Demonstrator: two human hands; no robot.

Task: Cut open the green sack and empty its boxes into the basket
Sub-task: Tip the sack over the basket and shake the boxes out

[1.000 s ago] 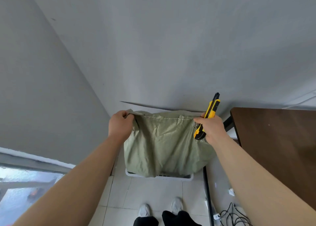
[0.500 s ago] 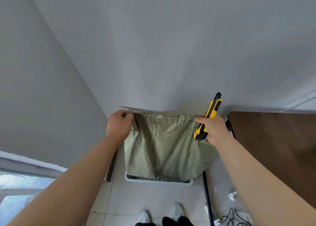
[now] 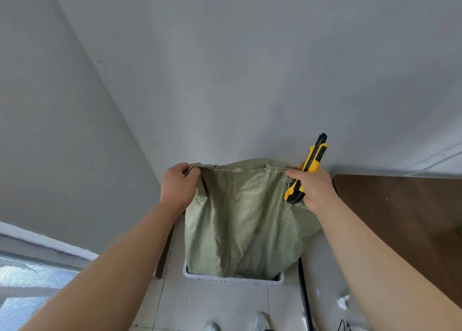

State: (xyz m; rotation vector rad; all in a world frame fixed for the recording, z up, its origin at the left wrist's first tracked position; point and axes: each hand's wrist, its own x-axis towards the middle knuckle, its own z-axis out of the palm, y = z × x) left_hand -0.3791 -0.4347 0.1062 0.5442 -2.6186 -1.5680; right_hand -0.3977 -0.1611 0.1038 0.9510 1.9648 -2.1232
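Grip unchanged: left hand (image 3: 177, 188), right hand (image 3: 315, 190) hold sack (image 3: 245, 220) over basket (image 3: 232, 280).

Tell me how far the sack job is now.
Done: the green woven sack hangs with its lower end in the white plastic basket. In hand: left hand and right hand grip its stitched top edge; the right also holds the yellow-and-black utility knife. Left: no cut or boxes visible yet.

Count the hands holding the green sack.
2. The left hand grips the top left corner of the green sack; the right hand pinches its top right corner while also holding the utility knife. None hidden.
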